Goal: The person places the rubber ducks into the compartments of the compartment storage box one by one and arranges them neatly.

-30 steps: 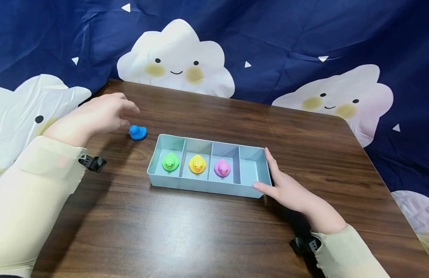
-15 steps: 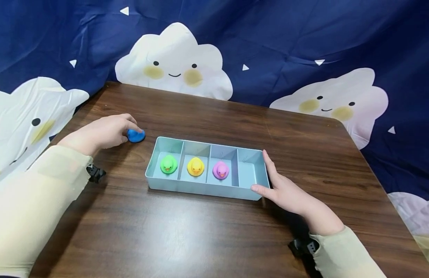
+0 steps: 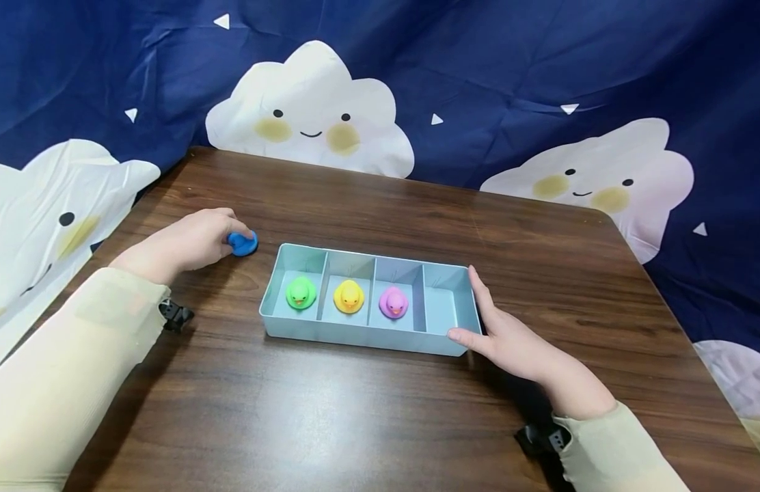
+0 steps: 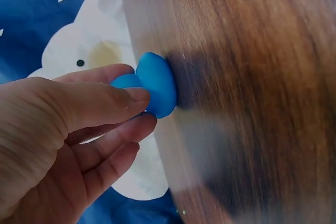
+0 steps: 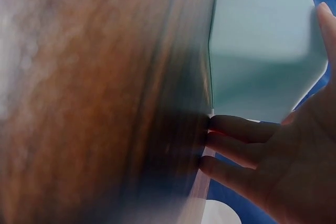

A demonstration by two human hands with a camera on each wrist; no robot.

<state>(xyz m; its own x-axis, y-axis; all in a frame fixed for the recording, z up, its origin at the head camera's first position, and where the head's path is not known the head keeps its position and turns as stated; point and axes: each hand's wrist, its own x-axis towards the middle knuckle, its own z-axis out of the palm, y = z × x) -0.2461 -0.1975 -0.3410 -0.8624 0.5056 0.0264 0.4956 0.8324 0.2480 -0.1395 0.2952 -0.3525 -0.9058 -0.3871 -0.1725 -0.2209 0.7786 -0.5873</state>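
Thumb and fingers of my left hand (image 3: 198,240) pinch a small blue toy duck (image 3: 245,244), at the table's left side. In the left wrist view the thumb covers part of the blue duck (image 4: 160,88), whose base is at the tabletop. My right hand (image 3: 518,342) holds the right end of a pale blue divided box (image 3: 361,335), thumb at the front rim, index finger along the end wall. From left to right its compartments hold a green duck (image 3: 301,293), a yellow duck (image 3: 348,297) and a purple duck (image 3: 394,303). The rightmost compartment (image 3: 441,309) is bare.
Everything rests on a dark brown wooden table (image 3: 331,410). Behind it hangs a navy cloth (image 3: 466,61) printed with white clouds. Black straps with small devices (image 3: 175,314) sit at both wrists.
My left hand has come down from above the blue duck and now pinches it. The duck has tilted slightly in the fingers. My right hand and the box have stayed in place.
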